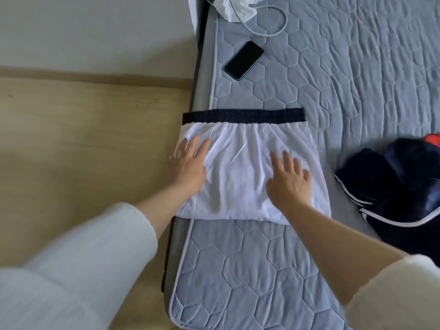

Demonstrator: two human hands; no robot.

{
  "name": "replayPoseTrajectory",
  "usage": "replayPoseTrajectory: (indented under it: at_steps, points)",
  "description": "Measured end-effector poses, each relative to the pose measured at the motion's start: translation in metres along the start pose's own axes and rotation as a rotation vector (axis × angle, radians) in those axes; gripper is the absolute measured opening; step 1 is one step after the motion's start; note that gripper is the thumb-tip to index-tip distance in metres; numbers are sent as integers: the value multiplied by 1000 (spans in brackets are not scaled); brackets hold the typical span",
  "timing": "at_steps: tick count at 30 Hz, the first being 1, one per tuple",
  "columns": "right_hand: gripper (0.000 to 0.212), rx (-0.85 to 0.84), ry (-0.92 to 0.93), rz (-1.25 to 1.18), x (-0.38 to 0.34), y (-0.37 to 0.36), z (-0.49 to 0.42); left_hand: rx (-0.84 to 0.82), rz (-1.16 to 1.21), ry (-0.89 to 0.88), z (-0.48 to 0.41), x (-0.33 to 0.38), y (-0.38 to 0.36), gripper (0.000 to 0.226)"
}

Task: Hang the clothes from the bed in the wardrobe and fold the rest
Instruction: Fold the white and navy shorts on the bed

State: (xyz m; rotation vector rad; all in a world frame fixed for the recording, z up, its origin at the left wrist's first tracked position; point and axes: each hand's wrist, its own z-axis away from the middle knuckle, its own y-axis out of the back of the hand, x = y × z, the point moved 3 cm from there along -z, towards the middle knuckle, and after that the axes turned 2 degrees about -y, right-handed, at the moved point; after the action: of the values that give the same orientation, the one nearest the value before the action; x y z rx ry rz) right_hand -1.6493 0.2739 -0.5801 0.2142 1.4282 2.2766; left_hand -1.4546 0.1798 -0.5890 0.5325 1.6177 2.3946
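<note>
Two hands lie flat on a white garment spread across the near edge of the bed, seen from the head camera. The garment has a dark waistband along its 12 o'clock side, and its 9 o'clock edge overhangs the mattress border slightly. The left hand rests on the garment's 9 o'clock side with fingers straight and spread, partly blurred, gripping nothing. The right hand presses on the garment's 3 o'clock half, fingers also extended and splayed, holding nothing. Both forearms come out of pale sleeves.

At 3 o'clock from the white garment, just beside it, a dark navy garment with white piping lies in a heap, with a bit of red showing at its far side. At 12 o'clock, apart from the waistband, a black phone lies face up on the quilted cover. Farther toward 12 o'clock a grey cable loops beside a crumpled white cloth. A wooden floor fills the 9 o'clock side.
</note>
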Motion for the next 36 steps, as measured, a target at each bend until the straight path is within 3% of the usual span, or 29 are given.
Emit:
replayPoseTrajectory:
  at_steps: [3,5,9,15,20,24,27,36]
  points:
    - [48,-128,-152,-227,-2,-54,20,-60,119,109,21,-22,-56,60]
    - [36,-225,-397,-541,0,-88,29,-49,175,259,31,-38,-81,59]
    - [39,-482,-874,-1270,-9,-137,38,-45,498,626,37,-65,-113,76]
    - [28,-576,-987,-1792,-24,-168,17,-23,839,924,27,-90,-137,108]
    - [15,-531,-1071,-1912,-23,-177,12,-136,1055,944,27,-104,-148,88]
    - [37,-382,-1105,-1968,-18,-172,18,-274,893,811,42,-108,-136,60]
    - [45,-246,-1159,-1951,-5,-162,29,-419,832,703,54,-92,-120,52]
    - [35,150,-1187,-1647,84,-140,72,-887,622,531,126,23,-144,23]
